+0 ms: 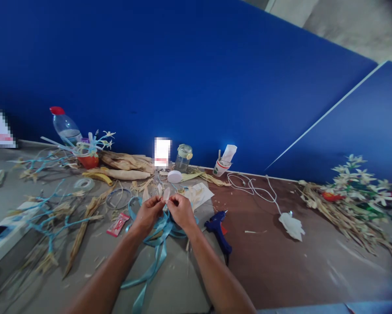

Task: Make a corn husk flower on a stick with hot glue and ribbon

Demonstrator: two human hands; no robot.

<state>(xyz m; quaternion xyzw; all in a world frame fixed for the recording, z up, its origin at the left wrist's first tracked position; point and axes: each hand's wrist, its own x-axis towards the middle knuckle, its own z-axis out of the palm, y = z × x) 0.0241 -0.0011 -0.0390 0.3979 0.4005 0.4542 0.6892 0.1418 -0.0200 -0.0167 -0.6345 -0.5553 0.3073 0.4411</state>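
**Left hand [148, 213] and right hand [182, 211] pinching a pale petal-like piece [166, 194]**

Nearest the person, tails of light-blue ribbon [161, 253] are trailing down the bench [257, 270], and its loops are lying beneath the hands. Both hands are meeting over the middle of the bench, fingers bent and fingertips drawn narrow around the lower end of the pale petal-like piece — its tip is standing up between them. Which hand is bearing more of it, I cannot tell.

To the right, a dark-blue glue gun [219, 233] is lying near the right forearm. To the left, a red packet [117, 224] is resting near the left forearm, with a long dry husk strip [81, 237] lying beyond it at a slant. Blue-wrapped stems [52, 233] are spreading farther left. A white crumpled piece [292, 226] is sitting well to the right, by the end of a white cable [253, 187].

Farther back, white paper [202, 194] is lying just beyond the right hand, and a roll of clear tape [83, 184] is resting on the left. Behind these, a bundle of husks [127, 163] is stretching between a red pot [87, 160] and a clear jar [183, 158]; a white cup [221, 168] is leaning farther right. A red-capped bottle [66, 126] is standing behind the pot — and a blue partition [182, 78] is rising behind everything.
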